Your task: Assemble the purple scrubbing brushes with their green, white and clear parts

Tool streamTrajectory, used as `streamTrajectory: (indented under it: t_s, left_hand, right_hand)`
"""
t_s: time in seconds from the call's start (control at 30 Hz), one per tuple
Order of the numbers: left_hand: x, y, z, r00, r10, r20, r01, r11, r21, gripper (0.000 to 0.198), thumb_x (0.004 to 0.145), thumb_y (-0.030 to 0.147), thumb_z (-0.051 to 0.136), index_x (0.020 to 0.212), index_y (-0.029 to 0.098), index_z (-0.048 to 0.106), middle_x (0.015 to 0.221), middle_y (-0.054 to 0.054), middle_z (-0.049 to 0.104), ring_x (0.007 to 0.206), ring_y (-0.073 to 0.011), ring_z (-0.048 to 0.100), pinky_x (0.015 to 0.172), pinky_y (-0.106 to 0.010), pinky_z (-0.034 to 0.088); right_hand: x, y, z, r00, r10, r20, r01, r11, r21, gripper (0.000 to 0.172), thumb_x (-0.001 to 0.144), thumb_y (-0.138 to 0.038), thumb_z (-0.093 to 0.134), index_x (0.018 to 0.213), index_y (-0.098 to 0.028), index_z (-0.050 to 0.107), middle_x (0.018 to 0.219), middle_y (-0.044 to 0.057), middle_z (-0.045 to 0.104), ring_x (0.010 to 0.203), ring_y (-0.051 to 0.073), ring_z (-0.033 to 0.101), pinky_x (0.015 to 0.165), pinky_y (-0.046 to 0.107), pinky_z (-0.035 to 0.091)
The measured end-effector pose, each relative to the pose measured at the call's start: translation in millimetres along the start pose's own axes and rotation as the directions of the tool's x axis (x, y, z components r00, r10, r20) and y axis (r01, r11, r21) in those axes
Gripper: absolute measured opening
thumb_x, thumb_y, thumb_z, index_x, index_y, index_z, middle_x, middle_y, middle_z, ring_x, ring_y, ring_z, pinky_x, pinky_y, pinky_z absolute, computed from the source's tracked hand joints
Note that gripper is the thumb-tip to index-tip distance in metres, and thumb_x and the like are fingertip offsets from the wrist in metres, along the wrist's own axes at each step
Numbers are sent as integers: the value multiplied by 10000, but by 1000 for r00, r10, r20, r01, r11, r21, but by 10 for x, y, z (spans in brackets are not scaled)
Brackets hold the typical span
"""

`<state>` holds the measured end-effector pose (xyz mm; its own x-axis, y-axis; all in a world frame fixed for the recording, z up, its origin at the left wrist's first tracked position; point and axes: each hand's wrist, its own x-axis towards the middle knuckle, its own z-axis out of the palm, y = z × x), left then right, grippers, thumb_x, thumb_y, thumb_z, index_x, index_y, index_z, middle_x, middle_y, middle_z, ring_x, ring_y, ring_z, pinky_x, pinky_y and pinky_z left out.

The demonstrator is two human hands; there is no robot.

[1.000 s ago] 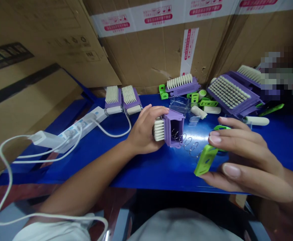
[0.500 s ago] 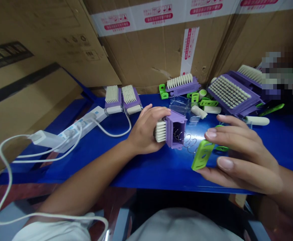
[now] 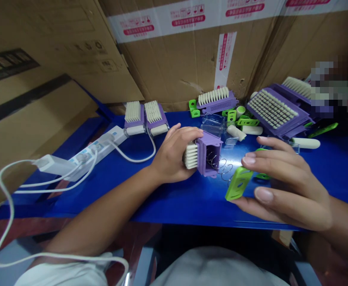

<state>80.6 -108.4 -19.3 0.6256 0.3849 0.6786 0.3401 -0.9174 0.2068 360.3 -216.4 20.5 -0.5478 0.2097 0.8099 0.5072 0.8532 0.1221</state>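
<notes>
Purple brush point(image 3: 202, 157) x1 (LH point(image 3: 175, 159)), spring point(image 3: 222, 163) x1

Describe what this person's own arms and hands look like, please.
Both the left hand and the right hand are bare, with ordinary human fingers. No glove, ring or watch shows. The forearms are uncovered. A pale, whitish sleeve shows at the left elbow; no right sleeve is in view.
</notes>
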Motion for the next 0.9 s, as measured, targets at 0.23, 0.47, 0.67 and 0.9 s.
streamTrajectory:
  t_s: [0.23, 0.47, 0.67, 0.9]
  left_hand:
    - [4, 10, 2, 1000, 5, 5, -5, 1000, 4, 723, 830, 254, 782, 1471, 290, 450, 1455, -126, 740, 1365, -322, 739, 1308, -600, 427]
    - [10, 13, -1, 1000, 30, 0, -30, 1000, -4, 731, 837, 245, 783, 1484, 297, 445, 1450, -120, 746, 1383, -323, 736, 1321, -594, 410]
    - [9, 13, 7, 999, 44, -12, -44, 999, 5, 704, 842, 241, 766, 1472, 290, 457, 1433, -116, 758, 1374, -318, 743, 1316, -594, 418]
    - [9, 30, 9, 999, 47, 14, -47, 998, 33, 696, 848, 244, 746, 1479, 285, 455, 1429, -118, 760, 1371, -320, 746, 1311, -591, 427]
  right_hand:
    - [-13, -21, 31, 999, 28, 22, -28, 1000, 2, 221, 938, -139, 839, 1058, -279, 717, 1333, 44, 799, 1247, 204, 782, 1240, 529, 602]
    - [-2, 9, 40, 1000, 1, 13, -1, 1000, 0, 282, 884, -98, 876, 1062, -276, 747, 1329, 56, 822, 1193, 233, 815, 1193, 544, 634]
    - [-18, 20, 51, 1000, 3, 29, -3, 1000, -25, 236, 924, -156, 871, 1081, -269, 734, 1314, 73, 820, 1200, 230, 812, 1215, 551, 617]
    - [-22, 34, 64, 999, 9, 40, -8, 1000, -15, 228, 937, -143, 851, 1095, -264, 738, 1327, 70, 812, 1216, 224, 805, 1239, 549, 594]
